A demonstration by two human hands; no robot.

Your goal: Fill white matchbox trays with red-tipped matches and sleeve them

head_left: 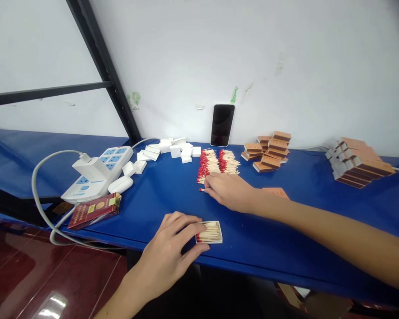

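Observation:
My left hand grips a small white matchbox tray filled with red-tipped matches, near the front edge of the blue table. My right hand reaches forward and pinches matches at the near end of the loose match pile. One match lies just left of its fingertips. An orange matchbox sleeve lies flat beside my right wrist.
Empty white trays are scattered at the back left. Orange sleeves are stacked at the back middle and right. A phone leans on the wall. A power strip, white case and red box sit left.

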